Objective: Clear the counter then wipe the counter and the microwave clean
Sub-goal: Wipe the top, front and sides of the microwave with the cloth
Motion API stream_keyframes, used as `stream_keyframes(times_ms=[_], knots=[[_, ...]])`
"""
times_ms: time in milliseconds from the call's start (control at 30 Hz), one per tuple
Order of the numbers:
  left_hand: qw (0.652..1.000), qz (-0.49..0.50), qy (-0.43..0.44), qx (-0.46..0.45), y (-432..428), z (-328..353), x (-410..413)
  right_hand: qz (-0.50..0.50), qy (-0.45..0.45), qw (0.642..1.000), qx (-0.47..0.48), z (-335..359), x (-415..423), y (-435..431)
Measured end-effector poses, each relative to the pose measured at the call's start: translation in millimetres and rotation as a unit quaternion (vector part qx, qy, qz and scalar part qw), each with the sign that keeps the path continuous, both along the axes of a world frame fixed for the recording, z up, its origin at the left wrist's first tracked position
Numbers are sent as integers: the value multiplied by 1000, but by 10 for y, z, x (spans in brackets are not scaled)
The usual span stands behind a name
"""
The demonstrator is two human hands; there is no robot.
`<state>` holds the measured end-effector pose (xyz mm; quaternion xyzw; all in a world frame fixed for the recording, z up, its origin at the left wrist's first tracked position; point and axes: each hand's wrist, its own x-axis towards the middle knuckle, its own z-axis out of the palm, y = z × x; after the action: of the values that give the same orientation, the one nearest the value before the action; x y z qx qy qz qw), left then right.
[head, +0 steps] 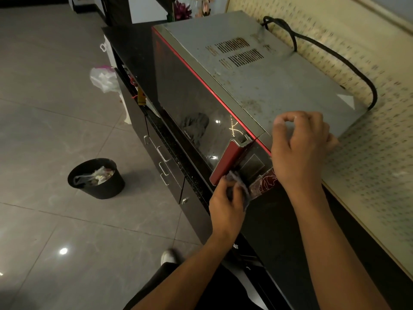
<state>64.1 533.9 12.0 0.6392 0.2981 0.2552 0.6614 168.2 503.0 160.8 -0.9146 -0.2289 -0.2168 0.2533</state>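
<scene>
The left hand (pixel 225 204) has its fingers curled tightly round a crumpled grey cloth (pixel 242 186) and presses it against the lower front of the control panel, just beside the long red handle (pixel 229 159) of the door. The right hand (pixel 301 153) rests on the near top corner of the same appliance, fingers bent and thumb raised toward the forefinger; whether it pinches anything there I cannot tell. Both hands are on the boxy microwave (pixel 257 81), which has a dull grey metal top with two rows of vent slots and scattered brown specks, a glossy dark door and a thin red trim line. It stands on the black glossy counter (pixel 274 224), against a pale patterned wall. A thick black cable (pixel 330 54) loops from its back along that wall. Below the counter edge are dark cabinet fronts with silver handles (pixel 164 154). On the grey tiled floor (pixel 44 130) stands a round black bin (pixel 105 189) holding rubbish, and a white plastic bag (pixel 102 79) hangs further along the counter.
</scene>
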Motion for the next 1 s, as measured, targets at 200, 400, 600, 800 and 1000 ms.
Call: stream_keyframes(times_ms=[200,400,600,800,1000], knots=[[972,13,-205,113,1,748,169,1,3,999,36,-11,21,-10],[994,-4,-76,77,-26,51,47,7,3,1000,25,-16,25,-7],[998,-48,41,-20,-38,-288,-45,12,2,999,32,-7,30,-21],[999,-27,37,-29,-226,-212,-122,34,-11,996,86,-33,31,-46],[999,20,-50,6,-421,208,-33,132,-13,960,247,-126,-61,-401]])
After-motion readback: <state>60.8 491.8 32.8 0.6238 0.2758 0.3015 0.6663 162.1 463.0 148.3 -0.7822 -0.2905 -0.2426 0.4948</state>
